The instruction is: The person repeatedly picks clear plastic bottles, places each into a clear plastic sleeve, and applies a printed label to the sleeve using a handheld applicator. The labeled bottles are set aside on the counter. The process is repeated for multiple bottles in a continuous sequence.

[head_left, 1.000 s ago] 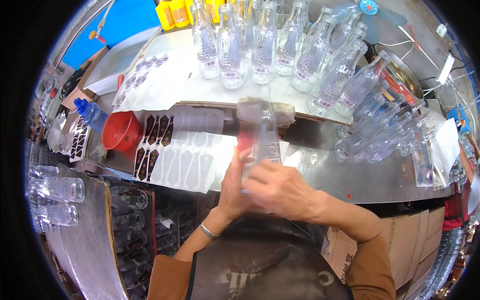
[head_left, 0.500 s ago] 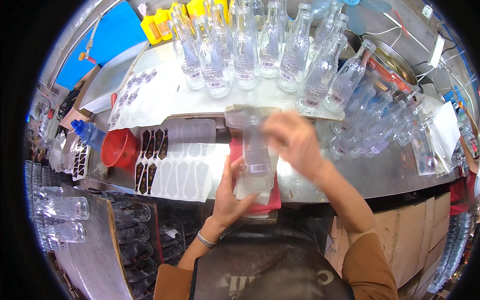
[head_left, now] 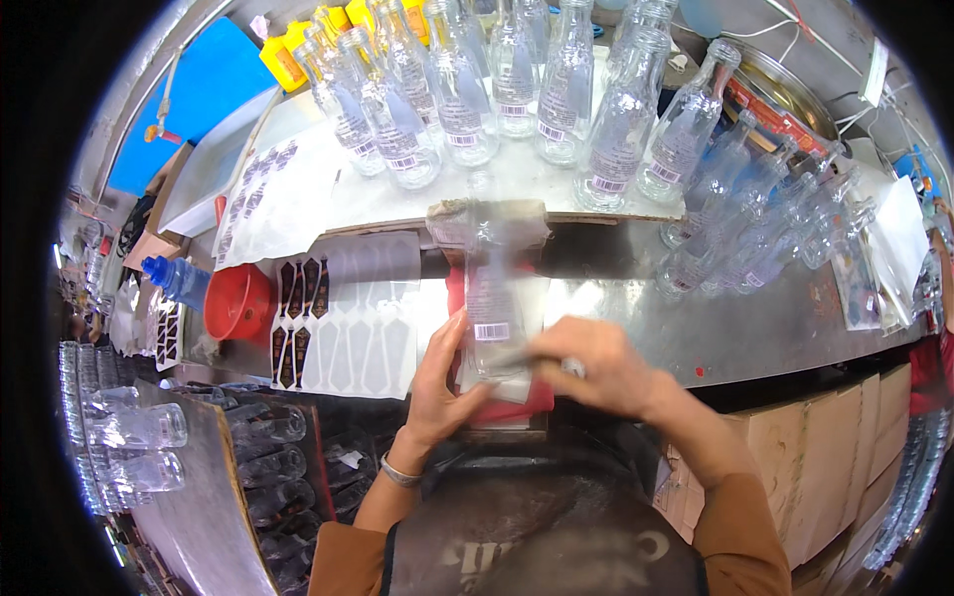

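A clear glass bottle [head_left: 491, 298] with a printed label and barcode lies in front of me, its neck resting on a cloth-wrapped support [head_left: 444, 224] and its base toward me. My left hand [head_left: 437, 385] cradles the base end, fingers along the left side and thumb by the bottom. My right hand [head_left: 601, 368] is at the lower right of the bottle, fingers closed and smeared by motion. A thin greyish thing shows at its fingertips, too blurred to name. Beneath the bottle are a red cloth [head_left: 537, 397] and some white paper.
Several labelled glass bottles [head_left: 462, 119] stand on the raised white board, more lean at right [head_left: 711, 189]. Left of me lie a sheet of black tie-shaped stickers [head_left: 343, 343], a red bowl [head_left: 238, 303] and a blue-capped bottle [head_left: 179, 278]. Cardboard boxes [head_left: 795, 457] stand at lower right.
My right hand has moved from the bottle's neck down toward its base. My left hand still holds the base end. The whole view has shifted slightly.
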`<state>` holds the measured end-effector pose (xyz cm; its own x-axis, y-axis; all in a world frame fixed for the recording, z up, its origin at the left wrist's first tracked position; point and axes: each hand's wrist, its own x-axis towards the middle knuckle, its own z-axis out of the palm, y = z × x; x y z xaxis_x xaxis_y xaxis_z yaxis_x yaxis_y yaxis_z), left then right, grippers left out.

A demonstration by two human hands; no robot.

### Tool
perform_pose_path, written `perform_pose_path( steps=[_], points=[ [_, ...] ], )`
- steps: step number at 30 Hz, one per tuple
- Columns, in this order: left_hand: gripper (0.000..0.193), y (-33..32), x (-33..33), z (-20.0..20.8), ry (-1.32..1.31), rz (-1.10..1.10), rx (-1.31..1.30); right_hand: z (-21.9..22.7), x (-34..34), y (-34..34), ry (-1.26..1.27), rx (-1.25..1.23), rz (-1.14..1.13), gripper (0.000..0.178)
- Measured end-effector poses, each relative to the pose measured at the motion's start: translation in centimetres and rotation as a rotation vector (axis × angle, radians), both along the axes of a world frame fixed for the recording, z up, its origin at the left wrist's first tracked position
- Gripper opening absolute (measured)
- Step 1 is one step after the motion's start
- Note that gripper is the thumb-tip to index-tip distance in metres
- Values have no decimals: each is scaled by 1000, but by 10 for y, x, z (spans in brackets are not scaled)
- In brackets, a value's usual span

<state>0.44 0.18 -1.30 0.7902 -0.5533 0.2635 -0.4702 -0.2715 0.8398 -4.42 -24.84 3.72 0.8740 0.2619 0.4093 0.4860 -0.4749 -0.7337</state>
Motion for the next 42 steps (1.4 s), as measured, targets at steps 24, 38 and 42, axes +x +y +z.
perform_pose_path(
  steps=[24, 38, 42],
  points=[
    [81, -58, -13, 66, 131, -152, -175, 71, -1, -26, 87, 193, -244, 39],
    [71, -136, -19, 79, 101, -310, -2, 94, -140, -272, -13, -351, -1249, 38],
    [67, -164, -19, 83, 97, -321, 64, 62, -107, -349, -139, -504, -1259, 45]
  ],
)
